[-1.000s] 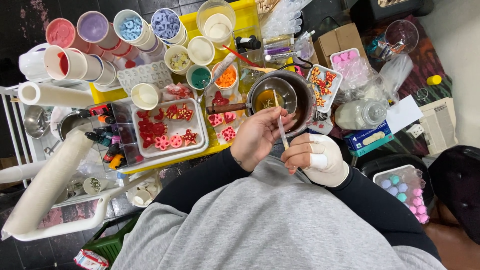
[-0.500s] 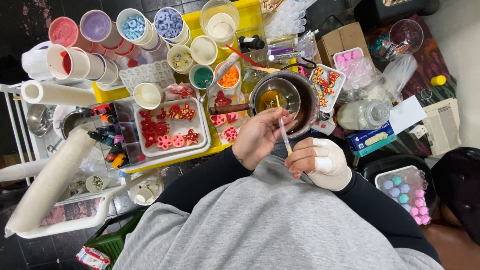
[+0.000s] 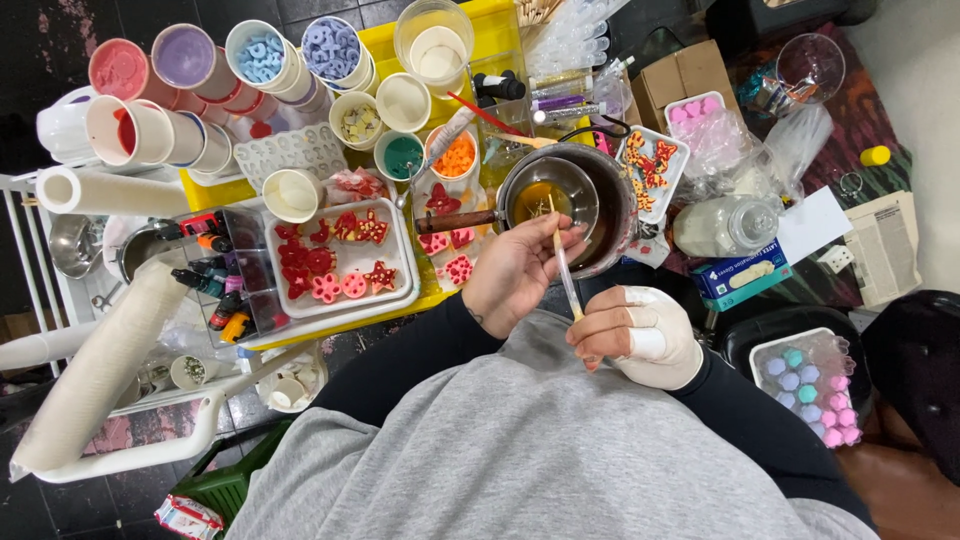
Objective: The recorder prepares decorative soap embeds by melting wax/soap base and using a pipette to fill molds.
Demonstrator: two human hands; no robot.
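My right hand (image 3: 640,335), wrapped in white bandage on the fingers and palm, pinches the lower end of a thin wooden stick (image 3: 563,268). The stick slants up toward a small metal saucepan (image 3: 556,195) of amber liquid, which sits inside a larger metal pot (image 3: 622,205). Its tip lies at the saucepan's near rim. My left hand (image 3: 515,272) is just left of the stick, fingertips closed on its middle, close to the saucepan's wooden handle (image 3: 455,220). Both forearms are in dark sleeves above my grey top.
A white tray (image 3: 395,292) of red and pink moulded shapes lies left of the pot on a yellow surface (image 3: 500,30). Cups (image 3: 260,55) of coloured pieces line the far side. Small dye bottles (image 3: 215,285), a paper roll (image 3: 95,375), a blue box (image 3: 740,277) and a tub of pastel shapes (image 3: 812,378) surround me.
Both hands have shifted slightly away from the pot with the stick, which now leans more upright; the saucepan and tray stay put.
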